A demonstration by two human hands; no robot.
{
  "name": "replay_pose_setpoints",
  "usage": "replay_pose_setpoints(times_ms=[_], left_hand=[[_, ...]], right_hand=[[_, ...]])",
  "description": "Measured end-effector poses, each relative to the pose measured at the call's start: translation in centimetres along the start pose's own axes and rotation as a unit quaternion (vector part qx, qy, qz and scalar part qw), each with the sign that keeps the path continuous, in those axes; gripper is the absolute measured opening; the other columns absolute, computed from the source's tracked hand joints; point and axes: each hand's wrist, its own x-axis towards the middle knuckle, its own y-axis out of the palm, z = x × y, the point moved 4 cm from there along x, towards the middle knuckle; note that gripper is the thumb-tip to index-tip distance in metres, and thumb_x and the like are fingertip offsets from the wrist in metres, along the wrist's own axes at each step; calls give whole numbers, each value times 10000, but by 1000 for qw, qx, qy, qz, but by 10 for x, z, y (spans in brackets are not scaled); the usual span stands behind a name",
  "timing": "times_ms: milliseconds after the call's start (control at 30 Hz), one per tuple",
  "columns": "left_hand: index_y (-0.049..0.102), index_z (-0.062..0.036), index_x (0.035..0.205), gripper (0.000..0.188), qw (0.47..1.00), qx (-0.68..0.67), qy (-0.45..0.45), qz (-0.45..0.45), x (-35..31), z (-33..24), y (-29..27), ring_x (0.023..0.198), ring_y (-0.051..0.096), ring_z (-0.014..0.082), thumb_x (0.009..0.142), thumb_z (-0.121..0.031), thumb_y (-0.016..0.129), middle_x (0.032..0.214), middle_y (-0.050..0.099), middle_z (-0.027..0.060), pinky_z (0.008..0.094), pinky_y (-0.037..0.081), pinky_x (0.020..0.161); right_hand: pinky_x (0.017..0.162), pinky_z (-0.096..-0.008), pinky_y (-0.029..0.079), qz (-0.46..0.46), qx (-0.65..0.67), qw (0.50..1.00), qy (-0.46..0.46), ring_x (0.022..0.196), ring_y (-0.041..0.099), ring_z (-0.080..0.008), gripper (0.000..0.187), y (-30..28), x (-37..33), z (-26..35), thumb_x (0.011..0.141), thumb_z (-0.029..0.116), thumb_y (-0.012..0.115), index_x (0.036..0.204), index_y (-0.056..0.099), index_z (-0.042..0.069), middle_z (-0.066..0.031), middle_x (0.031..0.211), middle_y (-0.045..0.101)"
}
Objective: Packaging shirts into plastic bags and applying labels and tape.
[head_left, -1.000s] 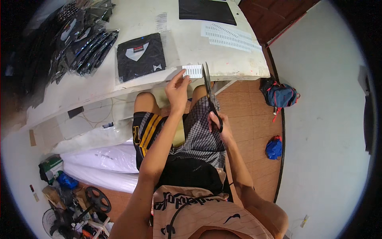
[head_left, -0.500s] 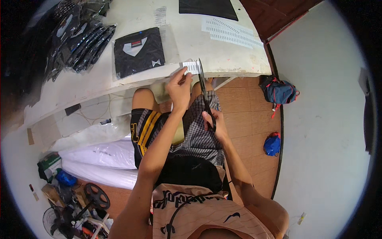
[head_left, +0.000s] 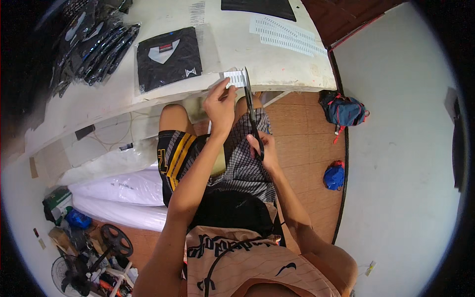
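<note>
Between the thumb and fingers of my left hand (head_left: 220,108) is a small white label strip (head_left: 235,78) with dark printed marks, held at the table's front edge. My right hand (head_left: 267,152) grips a pair of black-handled scissors (head_left: 251,106) by the handles. Their long dark blades point away from me and stand along the strip's right end, looking nearly closed. Whether the blades touch the paper is too fine to tell. Just left of the strip, a folded dark shirt (head_left: 168,62) with a light collar lies in a clear plastic bag.
More bagged dark garments (head_left: 101,54) are piled at the table's left. Sheets of white labels (head_left: 287,35) and a black flat item (head_left: 260,7) lie at the back right of the white table (head_left: 297,74). A backpack (head_left: 346,111) and a blue bag (head_left: 334,176) rest by the right wall.
The whole view has shifted a little, so everything sits slightly higher and further left. Both hands keep their grips, with the scissors still at the strip's right end.
</note>
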Motion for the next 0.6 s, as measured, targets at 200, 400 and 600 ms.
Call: replay_pose_setpoints(times_ms=[200,400,600], left_hand=[[626,75,1101,263,999,18,-13,26,0,-1,-1,864,670,179,841,33,628,1071,634,131,255,560,736],[668,22,1044,240,1000,-2,7,-12,1,4,-1,748,672,161,805,-2,662,965,677,122,258,527,664],[628,67,1104,261,1000,2,-14,23,-1,0,-1,880,663,183,847,27,624,1075,636,130,256,551,764]], right_hand=[[383,-221,331,3,-29,1000,-7,409,420,-57,364,0,0,4,853,312,690,634,547,60,46,493,420],[383,-222,328,-3,-4,1000,-4,411,418,-58,360,1,0,0,845,294,705,633,547,50,46,501,424],[386,-219,314,-4,-4,1000,-9,416,413,-54,367,1,0,1,843,293,710,625,539,53,41,501,439]])
